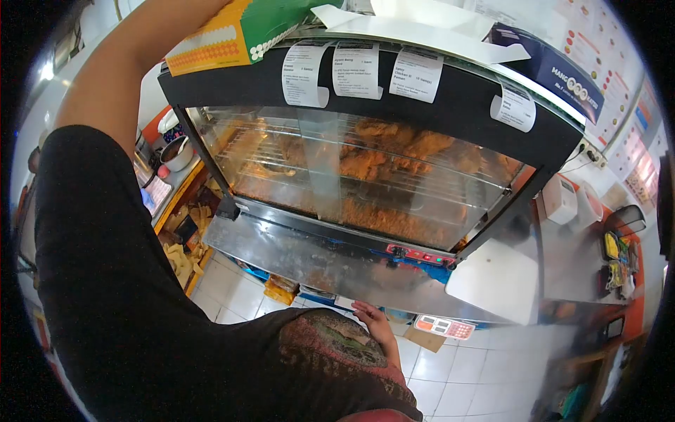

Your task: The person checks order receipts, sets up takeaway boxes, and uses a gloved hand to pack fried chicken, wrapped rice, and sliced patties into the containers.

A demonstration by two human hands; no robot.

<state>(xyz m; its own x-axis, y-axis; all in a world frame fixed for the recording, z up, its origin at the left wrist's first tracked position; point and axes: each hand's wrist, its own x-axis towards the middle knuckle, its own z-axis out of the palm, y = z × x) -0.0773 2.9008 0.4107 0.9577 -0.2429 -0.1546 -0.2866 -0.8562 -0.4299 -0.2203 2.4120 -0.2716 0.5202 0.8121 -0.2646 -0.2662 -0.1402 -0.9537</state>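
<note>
My left arm reaches up to the top left, beside a green, yellow and orange box [242, 35] on top of a heated display case [460, 88]. The left hand is past the top edge of the view, so what it touches is hidden. My right hand [378, 329] hangs low near my shirt, in front of the steel counter, with its fingers loosely apart and nothing seen in them. Behind the case's glass, pieces of fried chicken [394, 144] lie on wire racks. Several printed order slips [416, 72] hang along the case's black top edge.
A dark blue box [552, 74] stands on the case's right end. A white board [492, 281] lies on the steel counter [302, 257] at the right. Lower down is a digital scale [444, 327]. A bowl [177, 153] sits on the left side counter.
</note>
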